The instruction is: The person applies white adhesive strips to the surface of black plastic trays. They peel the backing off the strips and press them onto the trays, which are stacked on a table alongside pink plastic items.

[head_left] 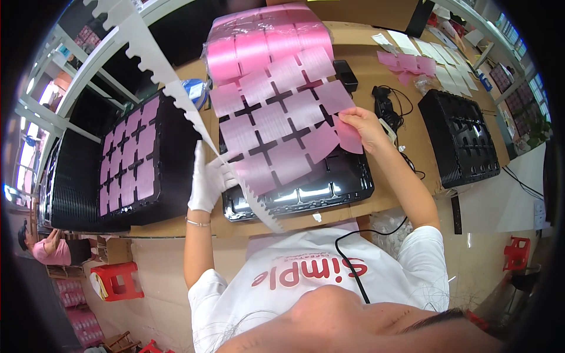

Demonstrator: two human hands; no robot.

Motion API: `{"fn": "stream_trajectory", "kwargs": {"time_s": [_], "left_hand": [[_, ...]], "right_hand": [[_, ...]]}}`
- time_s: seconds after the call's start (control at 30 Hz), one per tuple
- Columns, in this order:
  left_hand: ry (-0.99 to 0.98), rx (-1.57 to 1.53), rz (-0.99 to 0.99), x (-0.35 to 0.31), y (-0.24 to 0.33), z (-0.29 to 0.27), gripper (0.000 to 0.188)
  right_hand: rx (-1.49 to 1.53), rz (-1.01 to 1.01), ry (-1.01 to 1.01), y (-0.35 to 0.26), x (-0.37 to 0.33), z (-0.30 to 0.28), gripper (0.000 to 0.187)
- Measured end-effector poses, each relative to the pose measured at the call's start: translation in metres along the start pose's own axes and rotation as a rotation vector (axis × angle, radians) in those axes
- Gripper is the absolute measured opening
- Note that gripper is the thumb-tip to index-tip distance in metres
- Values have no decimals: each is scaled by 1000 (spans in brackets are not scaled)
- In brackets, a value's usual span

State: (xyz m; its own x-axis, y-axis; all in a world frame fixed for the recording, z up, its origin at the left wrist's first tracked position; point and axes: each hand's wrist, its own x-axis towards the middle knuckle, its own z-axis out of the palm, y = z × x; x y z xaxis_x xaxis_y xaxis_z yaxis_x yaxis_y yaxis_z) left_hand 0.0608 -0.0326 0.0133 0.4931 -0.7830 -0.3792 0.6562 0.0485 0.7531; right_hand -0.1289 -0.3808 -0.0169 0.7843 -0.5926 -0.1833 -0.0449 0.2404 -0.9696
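Note:
A white glove covers my left hand (207, 181), whose fingers are closed at the edge of a long white strip with notched sides (170, 88). The strip runs from the upper left down past the glove and curls below it. My bare right hand (365, 128) pinches the right edge of a pink sheet (294, 138) between thumb and fingers. Cross-shaped gaps divide this sheet into squares, and its lower right part is folded and lifted. Underneath lies a black plastic tray (329, 193), partly hidden by the sheet.
Behind the sheet is a plastic-wrapped pink roll (268, 44). Stacked black trays (170, 170) with pink squares stand left; another black tray stack (462, 138) stands right. Black cables (388, 106) and pink scraps (406, 63) lie on the brown table (412, 167). Another person (53, 250) is far left.

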Motion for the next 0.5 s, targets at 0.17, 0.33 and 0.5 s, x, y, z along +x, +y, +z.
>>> {"fn": "stream_trajectory", "kwargs": {"time_s": [0.17,0.33,0.5], "left_hand": [[255,655,95,-25,-24,21,71],[270,727,231,-17,-31,-1,70],[441,925,132,-22,-16,7,69]], "right_hand": [[-61,67,-25,16,-32,-5,22],[-274,85,-141,22,-71,-13,51],[-402,18,-109,27,-77,-14,51]]}}
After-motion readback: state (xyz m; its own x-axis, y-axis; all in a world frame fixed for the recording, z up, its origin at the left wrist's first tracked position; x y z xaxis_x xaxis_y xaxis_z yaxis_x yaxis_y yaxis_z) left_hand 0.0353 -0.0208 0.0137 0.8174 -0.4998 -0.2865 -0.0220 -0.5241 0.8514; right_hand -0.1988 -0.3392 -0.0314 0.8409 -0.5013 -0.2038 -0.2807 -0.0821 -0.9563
